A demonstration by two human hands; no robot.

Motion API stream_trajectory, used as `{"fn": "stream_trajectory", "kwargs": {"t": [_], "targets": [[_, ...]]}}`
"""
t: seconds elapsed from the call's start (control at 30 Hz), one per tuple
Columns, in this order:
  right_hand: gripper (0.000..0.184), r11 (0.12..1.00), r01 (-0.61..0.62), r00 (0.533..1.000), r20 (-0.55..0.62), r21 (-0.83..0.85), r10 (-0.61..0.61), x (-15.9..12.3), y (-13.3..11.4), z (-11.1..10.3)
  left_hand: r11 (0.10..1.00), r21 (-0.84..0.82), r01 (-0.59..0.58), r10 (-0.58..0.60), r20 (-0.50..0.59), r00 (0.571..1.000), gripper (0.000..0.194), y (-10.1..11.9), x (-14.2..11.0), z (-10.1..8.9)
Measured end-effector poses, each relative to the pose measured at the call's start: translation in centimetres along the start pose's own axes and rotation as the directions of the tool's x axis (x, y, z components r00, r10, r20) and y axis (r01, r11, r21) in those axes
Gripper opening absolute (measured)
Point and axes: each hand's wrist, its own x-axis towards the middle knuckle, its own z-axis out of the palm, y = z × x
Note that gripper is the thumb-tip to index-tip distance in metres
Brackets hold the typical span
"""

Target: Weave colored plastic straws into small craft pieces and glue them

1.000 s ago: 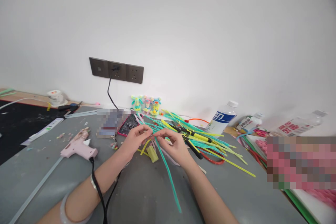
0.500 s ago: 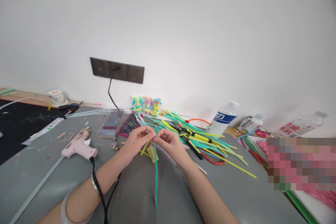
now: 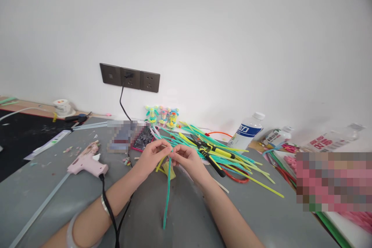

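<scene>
Teal stem further left, top hidden

Fuzzy green stem, smooth plastic glue gun

Over on the table, pliers lie on pipe cleaners, between the glue gun at left and the bottle at right.

My L hand & R hand pinch a teal stem by its top end, rest runs down twd me. Pink glue gun on grey table, L; yellow/blk cutters on stem pile, R, nr bottle w/ blue label.
</scene>
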Motion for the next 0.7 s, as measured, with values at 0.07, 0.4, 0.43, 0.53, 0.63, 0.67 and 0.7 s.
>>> {"fn": "stream_trajectory", "kwargs": {"t": [0.07,0.4,0.43,0.53,0.63,0.67,0.7], "targets": [[0.034,1.0,-0.013,1.0,0.016,0.019,0.013,-0.04,-0.02,0.09,1.0,-0.003,-0.011,0.011,0.003,1.0,0.023,0.16,-0.03,0.05],[0.03,0.997,-0.032,0.999,0.029,0.064,0.03,-0.03,0.25,0.22,0.999,-0.046,-0.021,0.019,-0.027,0.999,0.022,0.82,-0.12,0.31],[0.031,0.997,-0.033,0.999,0.031,0.063,0.031,-0.01,0.25,0.25,0.999,-0.05,-0.018,0.016,-0.028,0.999,0.022,0.76,-0.11,0.3],[0.031,0.995,-0.06,0.998,0.033,0.082,0.058,-0.04,0.21,0.33,0.997,-0.074,-0.004,0.002,-0.033,0.999,0.023,0.56,-0.08,0.22],[0.032,0.989,-0.086,0.996,0.045,0.12,0.081,-0.12,0.17,0.44,0.994,-0.11,0.023,-0.028,-0.038,0.999,0.023,0.56,-0.09,0.2],[0.032,0.987,-0.092,0.995,0.051,0.133,0.086,-0.15,0.15,0.48,0.992,-0.123,0.032,-0.037,-0.041,0.998,0.023,0.62,-0.12,0.23],[0.033,0.985,-0.097,0.994,0.057,0.145,0.09,-0.18,0.13,0.53,0.99,-0.136,0.039,-0.046,-0.045,0.998,0.024,0.71,-0.16,0.25]]}}
